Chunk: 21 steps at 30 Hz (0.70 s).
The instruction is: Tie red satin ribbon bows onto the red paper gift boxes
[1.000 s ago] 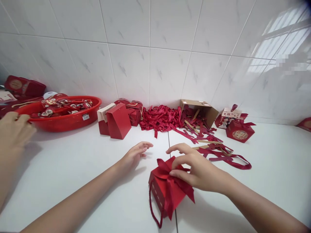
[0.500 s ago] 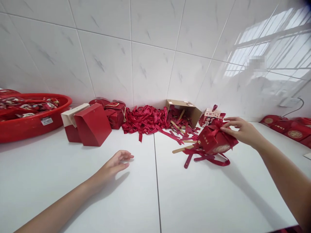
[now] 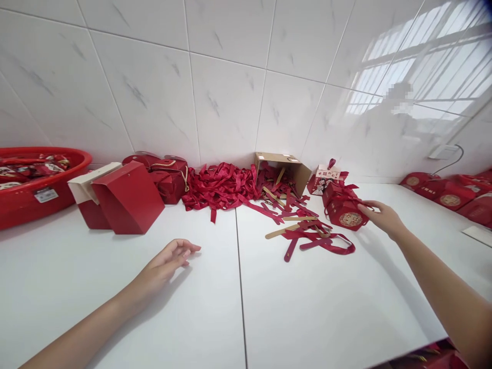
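Note:
My right hand point(image 3: 382, 218) is at the right side of a red gift box point(image 3: 348, 207) with a gold emblem and a ribbon bow on top. Its thumb and forefinger are closed at the box's upper right edge, by the ribbon. Right behind that box stands a smaller box point(image 3: 325, 179) with a pale printed top. Loose red ribbon point(image 3: 342, 250) and several flat strips point(image 3: 291, 250) lie in front. My left hand point(image 3: 169, 261) hovers over the white table at left of centre, fingers loosely bent and holding nothing.
Two red box shells point(image 3: 128, 200) stand left, beside a red basin point(image 3: 42, 205) of small packets. Along the wall are dark red boxes point(image 3: 171, 179), a ribbon heap point(image 3: 219, 187) and a tipped cardboard box point(image 3: 302, 177) spilling strips. More red boxes point(image 3: 453, 197) line the far right.
My right hand has lowered the gift box back towards the wall, and its emblem now faces me. The fingers have moved from the bow to its right side. The view has shifted slightly right.

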Available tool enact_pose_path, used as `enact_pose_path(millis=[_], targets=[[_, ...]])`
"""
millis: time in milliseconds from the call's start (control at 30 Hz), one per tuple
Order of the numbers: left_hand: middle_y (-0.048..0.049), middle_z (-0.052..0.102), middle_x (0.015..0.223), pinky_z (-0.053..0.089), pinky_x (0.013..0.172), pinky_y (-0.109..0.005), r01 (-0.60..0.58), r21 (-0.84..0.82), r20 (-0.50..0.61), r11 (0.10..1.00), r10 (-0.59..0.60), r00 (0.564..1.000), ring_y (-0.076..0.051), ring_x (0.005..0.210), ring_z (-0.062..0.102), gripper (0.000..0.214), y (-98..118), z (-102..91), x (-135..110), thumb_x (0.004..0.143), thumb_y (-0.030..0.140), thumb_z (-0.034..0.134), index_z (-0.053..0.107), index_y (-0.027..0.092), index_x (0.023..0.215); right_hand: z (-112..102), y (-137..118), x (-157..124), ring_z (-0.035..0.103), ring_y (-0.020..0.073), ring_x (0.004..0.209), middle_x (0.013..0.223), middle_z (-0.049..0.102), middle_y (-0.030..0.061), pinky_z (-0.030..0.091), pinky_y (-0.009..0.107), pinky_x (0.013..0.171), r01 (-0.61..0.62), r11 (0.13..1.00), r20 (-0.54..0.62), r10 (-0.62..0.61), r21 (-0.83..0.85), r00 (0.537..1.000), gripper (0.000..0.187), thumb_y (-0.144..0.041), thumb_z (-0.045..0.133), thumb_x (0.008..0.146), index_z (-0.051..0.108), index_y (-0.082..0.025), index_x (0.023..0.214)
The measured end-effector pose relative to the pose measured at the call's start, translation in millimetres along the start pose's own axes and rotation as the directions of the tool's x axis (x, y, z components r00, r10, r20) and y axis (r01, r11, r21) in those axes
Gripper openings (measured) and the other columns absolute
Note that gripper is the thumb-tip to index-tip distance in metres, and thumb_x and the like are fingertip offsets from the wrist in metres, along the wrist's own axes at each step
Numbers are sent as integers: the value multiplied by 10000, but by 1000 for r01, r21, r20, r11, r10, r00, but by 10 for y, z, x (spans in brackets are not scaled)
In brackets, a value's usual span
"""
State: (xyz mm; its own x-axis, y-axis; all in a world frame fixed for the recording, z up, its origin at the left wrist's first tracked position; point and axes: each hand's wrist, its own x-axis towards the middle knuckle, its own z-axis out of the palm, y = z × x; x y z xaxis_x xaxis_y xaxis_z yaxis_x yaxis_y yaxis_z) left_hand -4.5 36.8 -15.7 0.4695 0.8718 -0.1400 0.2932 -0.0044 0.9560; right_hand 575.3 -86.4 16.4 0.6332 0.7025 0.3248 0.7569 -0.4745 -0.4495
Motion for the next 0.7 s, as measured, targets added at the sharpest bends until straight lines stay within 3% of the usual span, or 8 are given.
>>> enact_pose_path(millis=[167,367,567,700], targets=[[-47,585,1226,401,969,-376,-16,-15,24,1000,16,1000,-260,1281,425,225,-34,-17,14,862,477,521,562,301,995,197,-20,-121,558,308,1038,1090,623,127,465,436,852,170,985,-46,-169,17,984,508,-489,646,669,628,-185,1075],[-60,612,1206,409,981,-399,9,55,19,998,-10,1000,-273,1271,456,206,24,3,-2,848,427,529,578,290,994,458,-249,-78,568,259,1003,1077,615,98,451,397,891,282,959,-108,-278,22,955,350,-350,573,731,628,-210,1048],[12,674,1101,432,897,-388,6,38,-83,999,-3,997,-280,1177,537,194,67,48,-35,781,275,479,583,310,941,587,-139,152,576,311,938,1028,607,152,443,465,846,176,984,-217,-167,26,962,356,-360,612,743,631,-162,1039],[-10,667,1114,441,874,-390,-19,17,-51,1000,20,999,-280,1153,542,282,-7,-15,4,739,199,449,572,285,978,550,66,401,567,276,998,1072,595,124,443,456,874,58,994,-291,-28,95,956,309,-302,631,797,605,-187,1082]])
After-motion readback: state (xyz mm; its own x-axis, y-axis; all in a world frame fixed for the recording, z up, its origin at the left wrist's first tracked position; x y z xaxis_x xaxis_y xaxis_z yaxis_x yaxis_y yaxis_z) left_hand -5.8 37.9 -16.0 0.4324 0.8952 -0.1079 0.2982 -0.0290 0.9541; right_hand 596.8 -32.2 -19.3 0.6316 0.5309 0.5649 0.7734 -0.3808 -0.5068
